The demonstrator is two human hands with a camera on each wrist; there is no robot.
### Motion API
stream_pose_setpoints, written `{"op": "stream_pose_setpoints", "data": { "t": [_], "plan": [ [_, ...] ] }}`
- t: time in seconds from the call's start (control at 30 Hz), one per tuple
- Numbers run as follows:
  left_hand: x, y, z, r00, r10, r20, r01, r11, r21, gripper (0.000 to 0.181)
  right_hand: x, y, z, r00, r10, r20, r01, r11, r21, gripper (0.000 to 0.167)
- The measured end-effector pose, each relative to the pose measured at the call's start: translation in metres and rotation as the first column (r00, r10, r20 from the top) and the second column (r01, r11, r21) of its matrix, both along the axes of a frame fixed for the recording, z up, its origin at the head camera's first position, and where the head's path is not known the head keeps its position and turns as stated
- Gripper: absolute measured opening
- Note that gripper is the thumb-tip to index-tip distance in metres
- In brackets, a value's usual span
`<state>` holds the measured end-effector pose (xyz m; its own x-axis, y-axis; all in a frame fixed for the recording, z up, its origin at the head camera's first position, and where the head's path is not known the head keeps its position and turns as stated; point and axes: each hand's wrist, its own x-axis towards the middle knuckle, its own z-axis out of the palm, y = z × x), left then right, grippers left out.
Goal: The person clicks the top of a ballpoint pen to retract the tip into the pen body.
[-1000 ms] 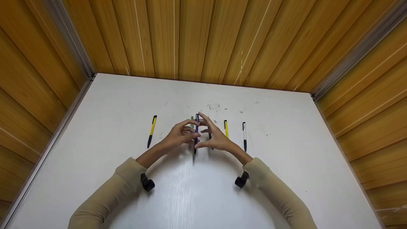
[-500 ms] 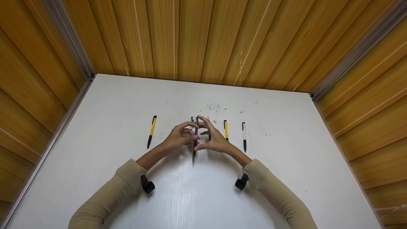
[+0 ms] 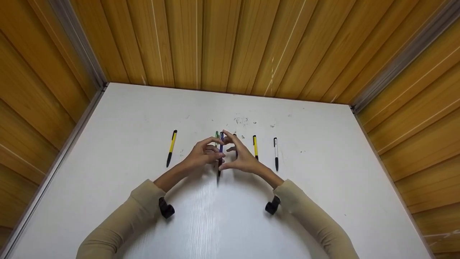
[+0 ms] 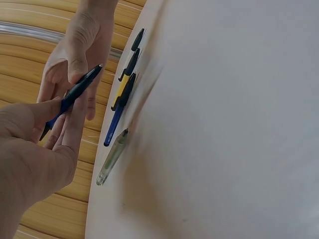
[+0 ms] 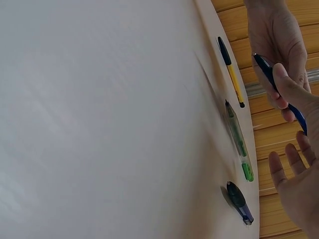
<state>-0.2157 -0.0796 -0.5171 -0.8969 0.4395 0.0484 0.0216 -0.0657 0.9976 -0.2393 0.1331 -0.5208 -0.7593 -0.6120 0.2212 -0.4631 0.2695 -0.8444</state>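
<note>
A blue pen (image 3: 221,147) with a black grip is held above the table, tip end toward the person. My left hand (image 3: 203,153) pinches its middle between thumb and fingers. My right hand (image 3: 246,156) holds it by its two ends, index finger at the top and thumb near the tip. In the left wrist view the blue pen (image 4: 75,94) sits between both hands. Behind the hands a green clear pen (image 3: 216,135) and a dark blue pen (image 4: 119,109) lie on the table, partly hidden in the head view.
To the left lies a yellow pen (image 3: 172,145) with black ends. A second yellow pen (image 3: 255,145) and a white pen (image 3: 276,153) lie to the right. The white table (image 3: 125,108) has dark marks toward the back; wooden panels (image 3: 230,43) enclose it.
Both hands and the held blue pen have shifted slightly toward the person, uncovering more of the green pen. The grip looks the same, and the pens on the table lie still.
</note>
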Motion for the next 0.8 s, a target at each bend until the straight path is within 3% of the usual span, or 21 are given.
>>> {"op": "stream_pose_setpoints", "data": {
  "t": [0.53,0.8],
  "plan": [
    [-0.004,0.005,-0.002,1.0,-0.018,-0.007,0.018,0.999,0.045,0.04,-0.002,0.001,-0.001,1.0,-0.024,0.011,0.024,0.999,-0.04,0.119],
    [-0.007,0.004,0.002,1.0,-0.026,-0.004,0.026,0.998,0.063,0.037,0.013,-0.007,0.028,1.0,-0.019,-0.009,0.019,0.998,-0.057,0.11]
  ]
}}
